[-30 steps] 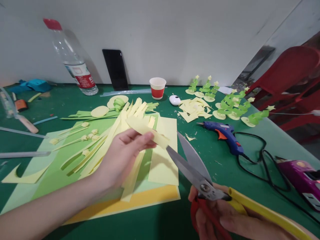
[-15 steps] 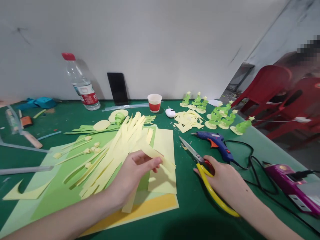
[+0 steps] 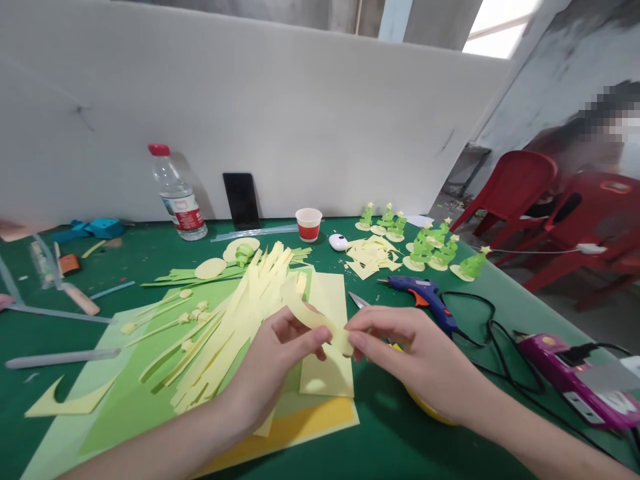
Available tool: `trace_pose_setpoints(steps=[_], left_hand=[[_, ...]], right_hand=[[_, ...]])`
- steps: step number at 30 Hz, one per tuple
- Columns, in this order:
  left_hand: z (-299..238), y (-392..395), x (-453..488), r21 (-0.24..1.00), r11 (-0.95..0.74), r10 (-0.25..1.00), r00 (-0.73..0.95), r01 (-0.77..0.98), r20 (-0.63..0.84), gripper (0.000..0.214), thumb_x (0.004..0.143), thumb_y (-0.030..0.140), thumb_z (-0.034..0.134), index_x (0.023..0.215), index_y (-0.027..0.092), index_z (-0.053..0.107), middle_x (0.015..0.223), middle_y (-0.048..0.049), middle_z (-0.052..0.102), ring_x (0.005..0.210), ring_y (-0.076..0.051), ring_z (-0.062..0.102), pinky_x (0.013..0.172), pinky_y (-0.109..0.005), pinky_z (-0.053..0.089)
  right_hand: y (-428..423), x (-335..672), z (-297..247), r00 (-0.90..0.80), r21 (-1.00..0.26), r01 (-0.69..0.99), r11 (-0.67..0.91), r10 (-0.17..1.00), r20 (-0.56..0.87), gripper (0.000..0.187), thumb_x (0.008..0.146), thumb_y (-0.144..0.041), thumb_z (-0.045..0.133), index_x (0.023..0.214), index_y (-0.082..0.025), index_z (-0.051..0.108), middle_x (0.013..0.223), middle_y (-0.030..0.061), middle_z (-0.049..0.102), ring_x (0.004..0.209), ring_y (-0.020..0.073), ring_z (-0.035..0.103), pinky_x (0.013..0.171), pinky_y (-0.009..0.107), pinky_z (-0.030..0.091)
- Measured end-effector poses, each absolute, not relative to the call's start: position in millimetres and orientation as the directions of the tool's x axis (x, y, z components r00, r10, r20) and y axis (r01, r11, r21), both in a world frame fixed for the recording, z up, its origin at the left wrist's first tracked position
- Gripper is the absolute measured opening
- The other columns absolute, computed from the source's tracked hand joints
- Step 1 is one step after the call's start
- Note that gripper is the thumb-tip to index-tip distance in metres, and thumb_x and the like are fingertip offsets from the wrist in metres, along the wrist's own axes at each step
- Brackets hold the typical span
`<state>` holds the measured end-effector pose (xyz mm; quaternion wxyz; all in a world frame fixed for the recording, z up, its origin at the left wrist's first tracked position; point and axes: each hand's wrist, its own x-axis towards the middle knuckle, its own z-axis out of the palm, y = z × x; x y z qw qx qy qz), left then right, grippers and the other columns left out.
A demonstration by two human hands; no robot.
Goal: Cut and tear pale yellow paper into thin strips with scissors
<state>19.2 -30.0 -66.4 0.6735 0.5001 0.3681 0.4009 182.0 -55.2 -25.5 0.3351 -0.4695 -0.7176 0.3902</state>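
Here's the curved, pale yellow paper strip point(image 3: 310, 318), up in the grip, bridging two pinching hands: the left hand point(image 3: 283, 357) has thumb and fingers closed on it, and the right hand point(image 3: 407, 347) nips its right end, both holds narrow. Directly beneath the right hand, partly hidden, lie the steel scissors with a yellow handle point(image 3: 358, 301) on the green tabletop point(image 3: 383, 430). Under the grip, a flat pale yellow paper sheet point(image 3: 325, 379); just left, a fanned heap of long yellow paper strips point(image 3: 240, 320). Right of the grip rests a blue glue gun with an orange trigger point(image 3: 425, 292); well beyond, a red-and-white cup point(image 3: 309, 226).
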Motion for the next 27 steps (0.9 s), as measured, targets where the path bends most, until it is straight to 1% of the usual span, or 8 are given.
trace_pose_setpoints(steps=[2,4,6,8,11,13,19,27], left_hand=[[-59,-33,13,0.994,0.068,0.847,0.532,-0.086,-0.012,0.019,0.074,0.038,0.059,0.071,0.019,0.059,0.068,0.0015,0.062,0.058,-0.010,0.052,0.055,-0.020,0.041],[-49,-35,7,0.981,-0.191,0.780,0.609,0.013,0.144,0.026,0.075,0.037,0.057,0.058,0.018,0.054,0.051,0.0030,0.054,0.047,-0.009,0.047,0.048,-0.020,0.036],[-37,-36,2,0.870,-0.484,0.762,0.537,0.099,0.363,0.028,0.073,0.030,0.060,0.051,0.018,0.048,0.045,0.0049,0.046,0.044,-0.009,0.042,0.046,-0.021,0.033],[-26,-32,2,0.774,-0.600,0.782,0.354,0.202,0.513,0.013,0.069,0.025,0.064,0.064,0.021,0.053,0.062,0.0031,0.055,0.060,-0.012,0.051,0.058,-0.022,0.039],[-20,-17,10,0.826,-0.486,0.865,0.294,0.285,0.407,0.037,0.067,0.032,0.066,0.101,0.029,0.052,0.107,0.0000,0.057,0.102,-0.020,0.049,0.087,-0.029,0.037],[-23,-4,17,0.893,-0.329,0.913,0.346,0.307,0.218,0.038,0.071,0.038,0.061,0.107,0.031,0.051,0.114,0.0010,0.056,0.109,-0.021,0.046,0.090,-0.031,0.036],[-34,15,30,0.983,-0.041,0.903,0.427,0.177,-0.039,0.014,0.081,0.033,0.048,0.084,0.023,0.058,0.078,0.0023,0.064,0.078,-0.016,0.058,0.074,-0.027,0.043],[-42,14,39,0.957,0.290,0.857,0.444,0.001,-0.261,0.017,0.067,0.033,0.066,0.074,0.018,0.061,0.069,0.0023,0.060,0.062,-0.012,0.053,0.060,-0.023,0.042]], right_hand=[[-48,181,-16,-0.285,-0.925,0.319,0.204,0.952,0.112,0.017,0.077,-0.022,0.050,0.064,-0.017,0.059,0.059,-0.0023,0.057,0.056,0.0081,0.051,0.052,0.018,0.040],[-40,186,-7,-0.261,-0.971,0.206,0.121,0.963,0.064,0.015,0.073,-0.022,0.056,0.060,-0.017,0.057,0.052,-0.0035,0.052,0.048,0.0064,0.047,0.045,0.017,0.037],[-31,192,0,-0.267,-0.993,0.109,0.047,0.964,0.016,0.017,0.069,-0.023,0.062,0.055,-0.016,0.055,0.048,-0.0043,0.050,0.044,0.0053,0.044,0.042,0.016,0.035],[-20,197,4,-0.308,-0.999,0.030,-0.014,0.951,-0.023,0.020,0.066,-0.024,0.065,0.053,-0.016,0.054,0.046,-0.0044,0.049,0.043,0.0049,0.044,0.041,0.015,0.036],[-2,200,4,-0.395,-0.990,-0.086,-0.111,0.916,-0.068,0.024,0.065,-0.025,0.067,0.052,-0.015,0.050,0.043,-0.0052,0.048,0.039,0.0036,0.043,0.036,0.013,0.032],[10,200,2,-0.467,-0.978,-0.119,-0.173,0.878,-0.099,0.027,0.066,-0.026,0.067,0.052,-0.014,0.048,0.041,-0.0058,0.048,0.035,0.0025,0.042,0.033,0.011,0.028],[35,203,-10,-0.514,-0.961,-0.124,-0.249,0.844,-0.152,0.030,0.074,-0.034,0.060,0.056,-0.015,0.044,0.038,-0.0065,0.047,0.031,0.0019,0.040,0.029,0.010,0.025],[38,202,-18,-0.411,-0.989,0.005,-0.151,0.901,-0.140,0.032,0.079,-0.042,0.051,0.061,-0.016,0.044,0.044,-0.0051,0.048,0.036,0.0038,0.043,0.030,0.011,0.028]])
